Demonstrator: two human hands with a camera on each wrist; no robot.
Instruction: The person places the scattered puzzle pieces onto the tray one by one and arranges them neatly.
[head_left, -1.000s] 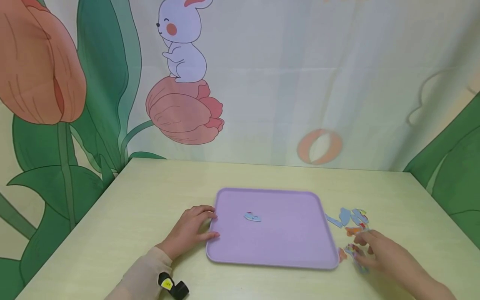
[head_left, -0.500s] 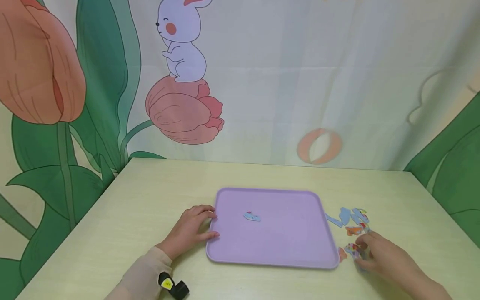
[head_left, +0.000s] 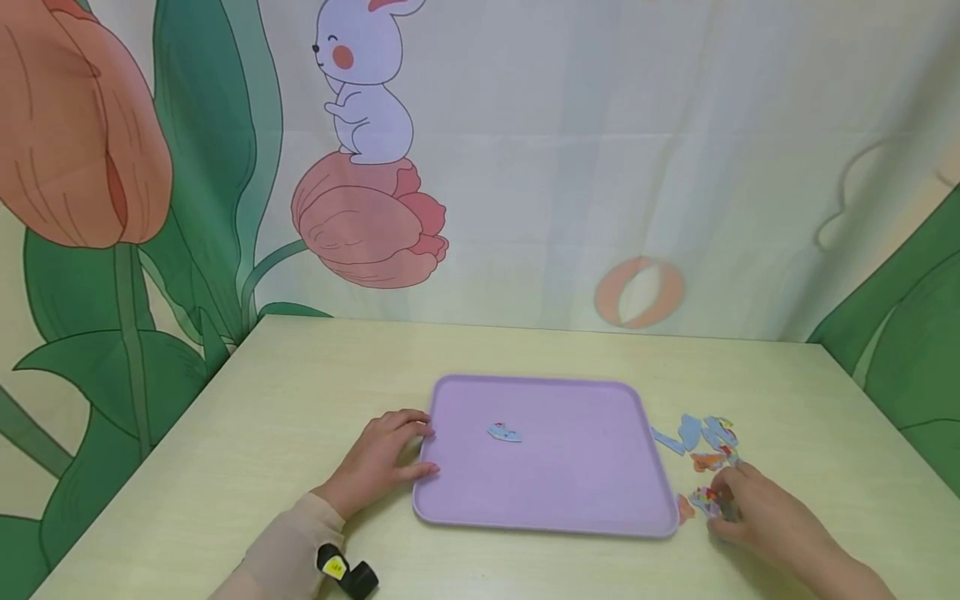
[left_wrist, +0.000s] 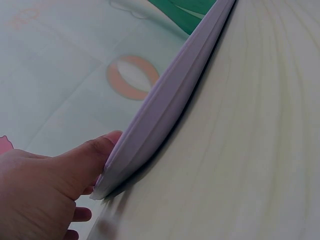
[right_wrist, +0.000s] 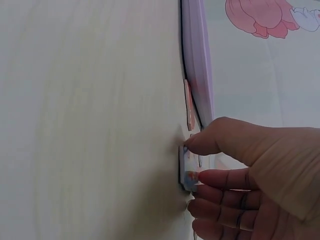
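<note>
A lilac tray (head_left: 547,492) lies on the pale wooden table (head_left: 300,392), with one small blue puzzle piece (head_left: 504,432) on it. My left hand (head_left: 386,454) rests against the tray's left rim, its thumb touching the tray edge (left_wrist: 150,125). Right of the tray, my right hand (head_left: 738,504) pinches a coloured puzzle piece (head_left: 705,498) off the table; in the right wrist view the thumb and fingers close on that piece (right_wrist: 187,170). An orange piece (head_left: 683,507) lies beside the tray's near right corner.
Several loose puzzle pieces (head_left: 705,437) lie on the table right of the tray. A curtain printed with a rabbit (head_left: 363,83) and tulips hangs behind the table. A small black device (head_left: 345,571) sits on my left sleeve.
My right hand has drawn its fingers in around the coloured piece by the tray's corner. The left hand and the tray have not moved.
</note>
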